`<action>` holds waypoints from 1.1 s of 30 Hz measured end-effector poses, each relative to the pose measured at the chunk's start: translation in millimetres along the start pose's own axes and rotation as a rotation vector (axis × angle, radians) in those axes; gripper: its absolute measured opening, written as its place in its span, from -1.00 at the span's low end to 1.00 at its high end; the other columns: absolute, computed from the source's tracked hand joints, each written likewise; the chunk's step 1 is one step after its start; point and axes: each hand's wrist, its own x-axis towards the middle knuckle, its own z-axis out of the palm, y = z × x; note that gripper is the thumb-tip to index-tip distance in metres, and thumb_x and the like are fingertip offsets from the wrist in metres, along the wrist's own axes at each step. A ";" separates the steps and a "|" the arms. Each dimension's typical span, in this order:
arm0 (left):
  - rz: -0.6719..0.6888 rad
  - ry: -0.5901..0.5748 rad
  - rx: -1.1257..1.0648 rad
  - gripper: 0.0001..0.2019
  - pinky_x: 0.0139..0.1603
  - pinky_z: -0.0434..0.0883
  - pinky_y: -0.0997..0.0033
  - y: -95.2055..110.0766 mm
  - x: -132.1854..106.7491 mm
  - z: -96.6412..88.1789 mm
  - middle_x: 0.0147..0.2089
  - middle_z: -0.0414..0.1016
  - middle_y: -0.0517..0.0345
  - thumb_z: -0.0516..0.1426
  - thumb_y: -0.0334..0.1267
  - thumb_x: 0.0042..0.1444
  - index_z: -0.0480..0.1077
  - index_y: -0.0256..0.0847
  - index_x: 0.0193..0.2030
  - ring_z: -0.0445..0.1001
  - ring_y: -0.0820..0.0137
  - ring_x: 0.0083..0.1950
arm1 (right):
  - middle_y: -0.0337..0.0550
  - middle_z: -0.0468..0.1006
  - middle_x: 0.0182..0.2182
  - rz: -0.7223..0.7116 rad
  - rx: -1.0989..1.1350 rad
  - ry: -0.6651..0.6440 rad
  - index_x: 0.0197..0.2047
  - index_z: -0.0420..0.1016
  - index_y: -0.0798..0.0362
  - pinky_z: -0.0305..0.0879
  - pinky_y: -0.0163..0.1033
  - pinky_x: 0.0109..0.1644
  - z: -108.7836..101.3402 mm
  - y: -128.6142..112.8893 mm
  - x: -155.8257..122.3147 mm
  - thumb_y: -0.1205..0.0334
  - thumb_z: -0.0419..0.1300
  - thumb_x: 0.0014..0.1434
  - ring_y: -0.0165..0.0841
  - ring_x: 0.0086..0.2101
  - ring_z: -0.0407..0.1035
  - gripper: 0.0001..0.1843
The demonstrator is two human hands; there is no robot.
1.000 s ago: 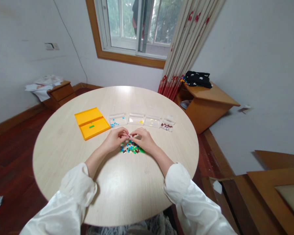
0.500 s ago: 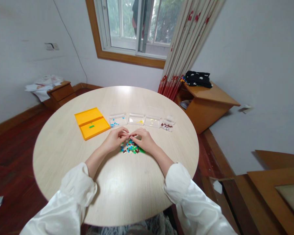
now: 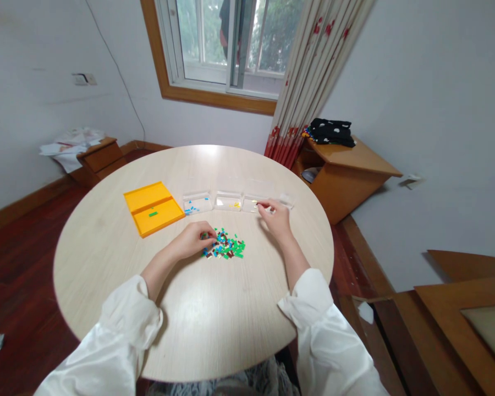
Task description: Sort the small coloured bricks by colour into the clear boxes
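A loose pile of small green, blue, brown and pale pieces [image 3: 231, 245] lies mid-table. My left hand [image 3: 196, 239] rests at the pile's left edge, its fingers curled together; what they grip, if anything, is too small to make out. My right hand [image 3: 277, 218] hovers over the right end of a row of clear boxes, pinching what looks like a small brown piece [image 3: 258, 204]. The left clear box [image 3: 198, 202] has blue pieces, the middle one [image 3: 229, 201] yellow ones. Another clear box [image 3: 249, 203] with pale pieces is partly covered by my right hand, which also hides the rightmost box's contents.
An open yellow-orange case [image 3: 154, 209] with a green piece inside lies left of the boxes. Everything stands on a round pale wooden table [image 3: 214, 308]. Beyond it are a wooden cabinet [image 3: 355, 159] with dark cloth on top, a curtain [image 3: 309, 71] and a window.
My right hand has left the pile and moved right and away from me to the right-hand boxes. My left hand has shifted slightly left and nearer me. More of the pile shows.
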 end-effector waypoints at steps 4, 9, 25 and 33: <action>0.044 -0.043 0.033 -0.89 -0.24 0.30 0.42 -1.3 -0.6 1.8 -0.37 0.45 0.10 0.13 -0.30 0.01 0.48 -0.25 -0.40 0.39 0.42 -0.31 | -0.09 0.59 -0.45 0.160 -0.042 0.185 -0.40 0.57 0.15 0.30 -0.23 -0.27 -22.4 26.1 8.9 0.21 0.14 -0.04 -0.31 -0.40 0.43 -0.77; 0.044 -0.068 0.046 -0.87 -0.21 0.31 0.41 -4.8 -2.1 6.3 -0.34 0.43 0.10 0.10 -0.35 0.02 0.49 -0.24 -0.37 0.40 0.41 -0.29 | -0.02 0.59 -0.47 0.322 -0.115 0.302 -0.40 0.59 0.22 0.32 -0.21 -0.28 -35.3 47.7 11.3 0.24 0.15 -0.08 -0.28 -0.43 0.44 -0.74; 0.022 -0.080 0.121 -0.85 -0.25 0.30 0.43 2.4 -0.6 5.4 -0.37 0.43 0.10 0.04 -0.39 0.00 0.44 -0.26 -0.44 0.39 0.41 -0.33 | 0.07 0.60 -0.39 0.333 -0.133 0.270 -0.32 0.59 0.23 0.35 -0.13 -0.17 -33.5 52.3 11.3 0.24 0.11 -0.05 -0.23 -0.37 0.46 -0.69; 0.018 -0.082 0.124 -0.86 -0.26 0.30 0.44 1.1 -0.5 6.0 -0.37 0.43 0.11 0.05 -0.40 -0.01 0.45 -0.25 -0.43 0.39 0.42 -0.34 | 0.05 0.61 -0.37 0.294 -0.110 0.208 -0.33 0.59 0.21 0.35 -0.12 -0.16 -25.9 44.0 9.3 0.23 0.11 -0.04 -0.23 -0.35 0.47 -0.70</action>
